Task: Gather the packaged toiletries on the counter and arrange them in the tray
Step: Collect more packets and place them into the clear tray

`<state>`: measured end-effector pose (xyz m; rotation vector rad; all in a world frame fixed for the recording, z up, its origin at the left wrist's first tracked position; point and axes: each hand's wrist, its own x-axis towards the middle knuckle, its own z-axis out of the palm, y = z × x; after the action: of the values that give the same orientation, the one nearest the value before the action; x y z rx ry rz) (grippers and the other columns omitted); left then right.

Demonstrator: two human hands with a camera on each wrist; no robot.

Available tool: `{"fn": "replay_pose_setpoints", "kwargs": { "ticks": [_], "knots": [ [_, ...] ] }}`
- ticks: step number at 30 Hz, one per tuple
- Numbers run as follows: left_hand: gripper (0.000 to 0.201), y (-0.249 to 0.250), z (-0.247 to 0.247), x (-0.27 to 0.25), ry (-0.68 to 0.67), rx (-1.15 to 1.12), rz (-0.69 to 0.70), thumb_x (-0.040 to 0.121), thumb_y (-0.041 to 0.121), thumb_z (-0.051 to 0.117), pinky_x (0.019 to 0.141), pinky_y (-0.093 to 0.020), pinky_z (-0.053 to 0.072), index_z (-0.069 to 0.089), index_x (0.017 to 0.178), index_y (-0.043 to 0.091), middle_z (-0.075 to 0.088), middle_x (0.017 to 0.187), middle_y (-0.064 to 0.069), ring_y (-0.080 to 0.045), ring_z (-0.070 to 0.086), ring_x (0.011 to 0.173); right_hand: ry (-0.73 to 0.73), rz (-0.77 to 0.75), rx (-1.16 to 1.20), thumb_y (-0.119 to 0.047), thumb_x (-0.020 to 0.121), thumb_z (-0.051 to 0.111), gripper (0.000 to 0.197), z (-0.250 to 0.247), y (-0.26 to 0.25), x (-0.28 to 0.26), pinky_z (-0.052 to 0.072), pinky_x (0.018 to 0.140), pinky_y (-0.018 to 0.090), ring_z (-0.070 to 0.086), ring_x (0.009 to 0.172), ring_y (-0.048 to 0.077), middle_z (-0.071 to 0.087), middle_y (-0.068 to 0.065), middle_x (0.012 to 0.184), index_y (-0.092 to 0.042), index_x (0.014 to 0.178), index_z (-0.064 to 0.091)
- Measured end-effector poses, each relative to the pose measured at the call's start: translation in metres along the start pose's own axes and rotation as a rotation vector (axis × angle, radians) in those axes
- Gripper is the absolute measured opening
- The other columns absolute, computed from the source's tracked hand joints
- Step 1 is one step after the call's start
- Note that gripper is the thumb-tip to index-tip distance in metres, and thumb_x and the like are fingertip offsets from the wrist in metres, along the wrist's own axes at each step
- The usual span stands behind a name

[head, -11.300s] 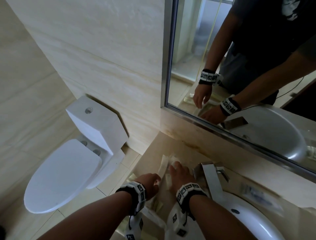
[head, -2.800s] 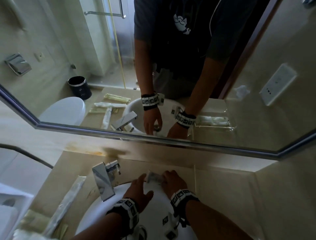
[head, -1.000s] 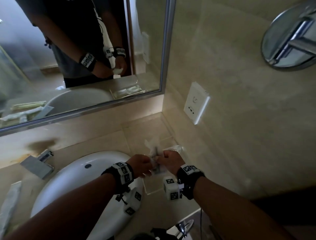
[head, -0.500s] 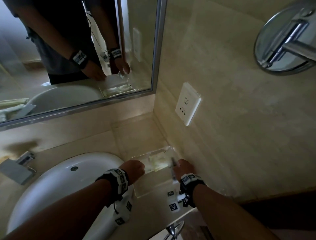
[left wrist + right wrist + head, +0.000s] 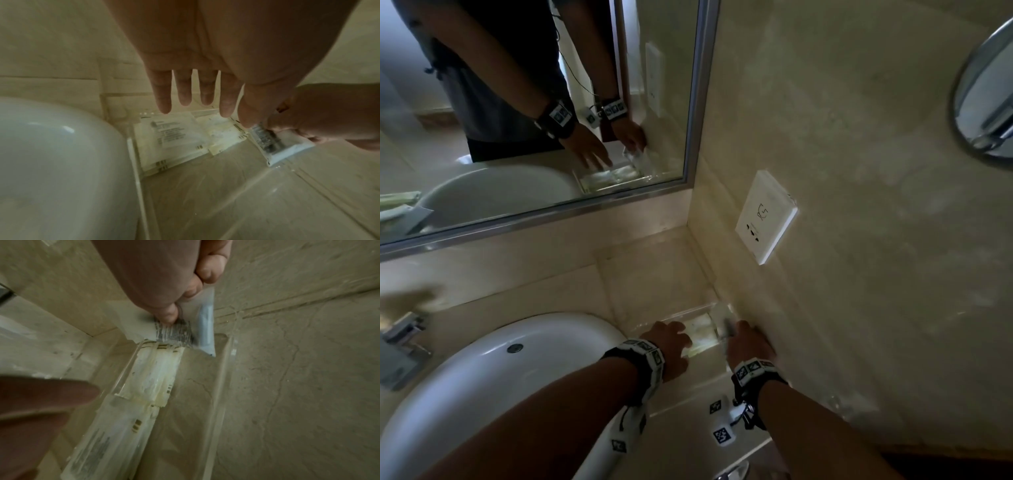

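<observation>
A clear plastic tray (image 5: pixel 671 314) sits on the counter in the corner between the basin and the side wall. Cream packets (image 5: pixel 170 139) lie flat in its far end, also seen in the right wrist view as cream packets (image 5: pixel 148 378). My left hand (image 5: pixel 671 339) hovers over them with straight, spread fingers (image 5: pixel 185 94) and holds nothing. My right hand (image 5: pixel 746 342) pinches a white printed packet (image 5: pixel 185 332) between thumb and fingers. That white packet (image 5: pixel 275 149) hangs tilted at the tray's right end, its lower edge close to the cream packets.
A white basin (image 5: pixel 500 377) borders the tray on the left, with a chrome tap (image 5: pixel 400 346) beyond it. The side wall with a socket (image 5: pixel 765 219) stands right beside the tray. A mirror (image 5: pixel 517 102) runs along the back wall.
Both hands carried packets from the basin side to the tray. The cream packets now lie in it; my left hand has opened over them. My right hand still holds the white packet.
</observation>
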<state>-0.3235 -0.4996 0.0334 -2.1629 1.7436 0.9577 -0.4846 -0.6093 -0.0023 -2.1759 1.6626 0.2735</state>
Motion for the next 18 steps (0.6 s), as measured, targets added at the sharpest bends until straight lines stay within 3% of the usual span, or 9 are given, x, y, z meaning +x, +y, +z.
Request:
{"fn": "replay_pose_setpoints", "kwargs": {
  "ticks": [4,6,9,11,12,14,18],
  "knots": [
    [0.062,0.017,0.007,0.019,-0.080,0.140,0.072,0.092,0.043,0.051,0.115,-0.052,0.028,0.034,0.148,0.026,0.004,0.164,-0.003,-0.032,0.005,0.148,0.006,-0.029,-0.064,-0.058,0.097,0.036,0.040,0.006,0.002,-0.001,0.047,0.085,0.034,0.060,0.109,0.025,0.063,0.004,0.115,-0.026,0.116,0.049],
    [0.065,0.023,0.017,0.025,-0.097,0.220,0.114,0.091,0.040,0.053,0.114,-0.054,0.027,0.032,0.150,0.022,-0.001,0.164,-0.005,-0.036,0.001,0.149,0.043,-0.044,-0.056,-0.054,0.097,0.039,0.039,0.009,0.003,-0.004,0.048,0.088,0.035,0.059,0.112,0.023,0.061,0.002,0.122,-0.028,0.124,0.045],
    [0.067,0.026,0.030,0.029,-0.082,0.249,0.117,0.090,0.034,0.051,0.116,-0.054,0.021,0.027,0.151,0.022,-0.006,0.164,-0.002,-0.034,-0.004,0.150,0.031,-0.065,0.021,-0.038,0.097,0.042,0.055,0.014,0.004,-0.012,0.046,0.095,0.038,0.054,0.121,0.022,0.035,0.002,0.151,-0.024,0.147,0.024],
    [0.069,0.025,0.038,0.030,-0.066,0.242,0.092,0.089,0.031,0.047,0.119,-0.052,0.016,0.022,0.153,0.022,-0.007,0.164,0.000,-0.032,-0.006,0.150,0.002,-0.098,0.077,-0.031,0.092,0.048,0.066,0.016,0.005,-0.020,0.048,0.093,0.039,0.055,0.118,0.021,0.016,-0.001,0.156,-0.024,0.150,0.016],
    [0.070,0.023,0.042,0.030,-0.060,0.242,0.083,0.089,0.031,0.046,0.119,-0.053,0.014,0.020,0.153,0.021,-0.008,0.164,0.000,-0.032,-0.006,0.150,0.001,-0.126,0.087,-0.029,0.089,0.050,0.069,0.017,0.005,-0.024,0.049,0.092,0.039,0.055,0.116,0.021,0.014,-0.003,0.154,-0.026,0.149,0.016],
    [0.071,0.021,0.045,0.030,-0.050,0.253,0.078,0.089,0.030,0.048,0.119,-0.054,0.014,0.019,0.153,0.017,-0.006,0.164,-0.001,-0.033,-0.005,0.150,-0.011,-0.170,0.046,-0.028,0.085,0.051,0.073,0.020,0.007,-0.027,0.047,0.095,0.038,0.046,0.123,0.021,0.015,-0.005,0.152,-0.029,0.149,0.016],
    [0.075,0.018,0.045,0.031,-0.069,0.269,0.068,0.089,0.029,0.051,0.118,-0.056,0.014,0.015,0.153,0.014,-0.005,0.164,-0.001,-0.034,-0.004,0.150,-0.023,-0.229,-0.140,-0.030,0.082,0.052,0.076,0.026,0.011,-0.023,0.035,0.109,0.041,0.022,0.140,0.027,0.013,0.003,0.154,-0.022,0.150,0.019]
  ]
}}
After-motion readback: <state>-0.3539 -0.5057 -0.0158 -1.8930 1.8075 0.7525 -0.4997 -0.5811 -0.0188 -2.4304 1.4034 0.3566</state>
